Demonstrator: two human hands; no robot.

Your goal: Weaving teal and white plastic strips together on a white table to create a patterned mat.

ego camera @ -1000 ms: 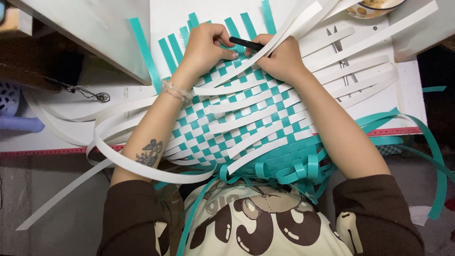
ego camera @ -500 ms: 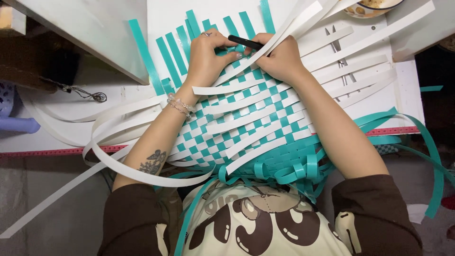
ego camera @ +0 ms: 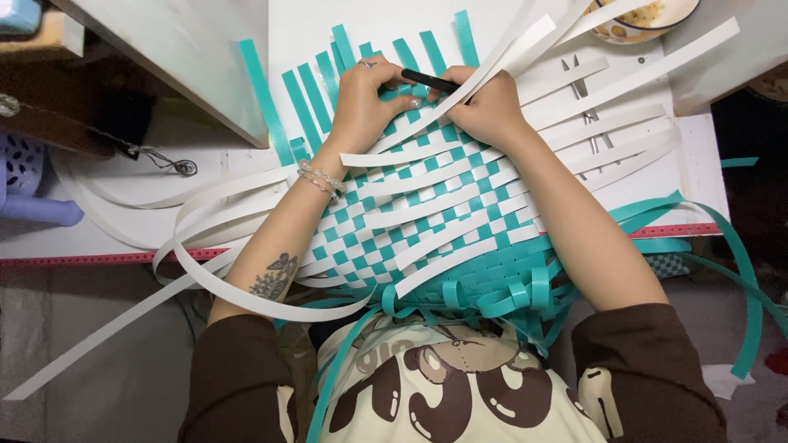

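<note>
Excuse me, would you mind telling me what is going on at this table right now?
A person is weaving a flat checkered mat from teal and white plastic strips on a white table. Both hands work at the far edge of the woven part: the left hand presses the strips down, while the right hand holds a thin black tool against them. Loose white strips fan out to both sides, loose teal strips stick out beyond the hands, and a bowl sits at the table's far corner.
</note>
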